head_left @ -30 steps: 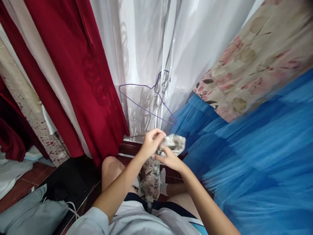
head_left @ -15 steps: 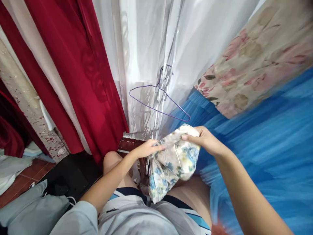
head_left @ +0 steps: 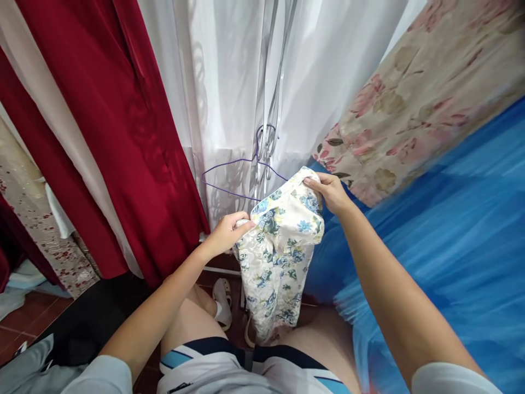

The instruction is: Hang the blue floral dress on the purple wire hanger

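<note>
A white floral garment (head_left: 279,262) with blue and yellow flowers hangs stretched between my hands, its lower part dropping between my knees. My left hand (head_left: 228,232) pinches its upper left corner, thumb on top. At the upper right corner, my right hand (head_left: 328,191) grips the edge between thumb and fingers. Just behind the garment is a purple wire hanger (head_left: 225,163), hung by its hook in front of white fabric; its right end is hidden by the cloth. Neither hand touches the hanger.
Red drapes (head_left: 123,137) hang at the left and white curtains (head_left: 229,71) ahead. To the right are a beige floral cloth (head_left: 410,109) and blue tulle (head_left: 430,262). A black surface (head_left: 94,312) lies at lower left, above red floor tiles (head_left: 24,323).
The bunched garment has been spread and lifted, and now hangs down at full length. Both hands have risen and moved slightly left, and the cloth now covers part of the hanger.
</note>
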`<state>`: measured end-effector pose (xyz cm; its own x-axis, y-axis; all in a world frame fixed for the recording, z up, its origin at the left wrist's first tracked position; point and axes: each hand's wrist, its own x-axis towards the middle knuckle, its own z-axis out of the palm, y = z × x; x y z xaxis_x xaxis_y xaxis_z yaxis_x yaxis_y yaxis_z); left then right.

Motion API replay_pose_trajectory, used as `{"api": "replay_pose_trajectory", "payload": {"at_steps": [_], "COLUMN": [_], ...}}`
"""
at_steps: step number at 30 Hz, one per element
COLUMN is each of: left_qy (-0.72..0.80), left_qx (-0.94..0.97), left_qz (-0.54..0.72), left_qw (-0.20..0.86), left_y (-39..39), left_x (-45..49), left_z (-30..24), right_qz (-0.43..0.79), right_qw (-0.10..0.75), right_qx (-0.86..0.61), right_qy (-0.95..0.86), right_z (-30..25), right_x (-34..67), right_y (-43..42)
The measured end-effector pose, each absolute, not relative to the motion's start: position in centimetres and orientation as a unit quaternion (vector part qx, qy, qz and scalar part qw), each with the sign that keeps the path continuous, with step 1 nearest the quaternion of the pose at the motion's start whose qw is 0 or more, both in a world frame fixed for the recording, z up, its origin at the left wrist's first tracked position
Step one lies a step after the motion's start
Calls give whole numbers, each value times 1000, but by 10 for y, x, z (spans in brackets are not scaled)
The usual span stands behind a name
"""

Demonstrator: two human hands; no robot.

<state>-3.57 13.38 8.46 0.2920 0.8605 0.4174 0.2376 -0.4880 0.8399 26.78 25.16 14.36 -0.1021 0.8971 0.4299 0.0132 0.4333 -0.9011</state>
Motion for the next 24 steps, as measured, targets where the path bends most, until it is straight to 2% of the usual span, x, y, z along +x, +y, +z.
{"api": "replay_pose_trajectory", "payload": {"at_steps": [5, 11, 18, 24], "left_qy": [392, 464, 549, 544], "left_qx": [715, 702, 658, 668], "left_qz": [446, 377, 452, 481], "left_qw": [369, 387, 248, 164], "left_y": [151, 179, 237, 293], "left_x": [-62, -118, -173, -158], "left_z": [79, 58, 97, 149], "right_qz": [548, 614, 632, 626], "right_qw": [457, 444, 419, 412], "right_qx": [-360, -348, -376, -378], "right_qy": [-601, -553, -532, -544], "right_z": [145, 145, 159, 165], "right_x": [244, 239, 240, 239], "right_y": [259, 250, 240, 231]}}
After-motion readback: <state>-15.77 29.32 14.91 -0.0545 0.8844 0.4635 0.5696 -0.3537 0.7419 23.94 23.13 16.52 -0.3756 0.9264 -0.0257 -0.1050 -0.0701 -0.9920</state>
